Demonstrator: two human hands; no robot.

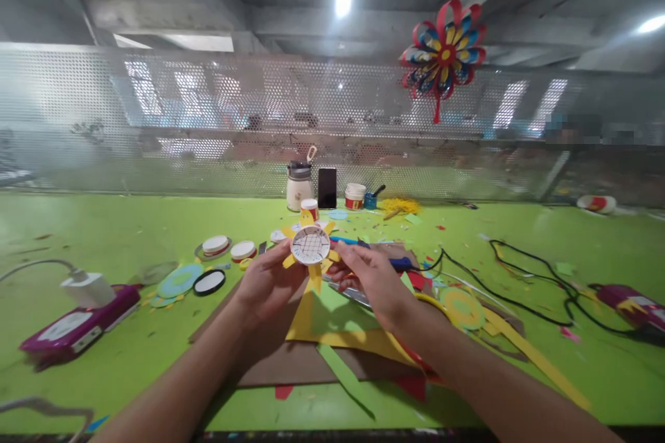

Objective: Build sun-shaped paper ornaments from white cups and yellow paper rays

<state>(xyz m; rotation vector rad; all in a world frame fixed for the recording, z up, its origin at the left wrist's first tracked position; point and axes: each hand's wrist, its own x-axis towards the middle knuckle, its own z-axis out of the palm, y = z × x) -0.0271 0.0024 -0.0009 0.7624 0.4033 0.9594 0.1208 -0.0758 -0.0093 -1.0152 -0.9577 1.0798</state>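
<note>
A small paper flower (310,245) with a round white, grid-lined centre and yellow petals is held up in front of me. My left hand (273,280) grips its left side, the fingers partly hidden behind it. At its right edge, the thumb and bent fingers of my right hand (370,278) close on a yellow petal. Below the hands, green paper (343,315) and yellow paper (301,325) lie on a brown cardboard sheet (280,368). Scissors, with blades (353,293) in view, lie partly under my right hand.
Purple power strips (77,327) stand left and right, with a black cable (467,282) trailing. White lids (215,244), a bottle (300,188), a phone (327,188) and a glue tub (355,197) sit farther back. A paper flower ornament (445,55) hangs above a perforated metal screen (249,104).
</note>
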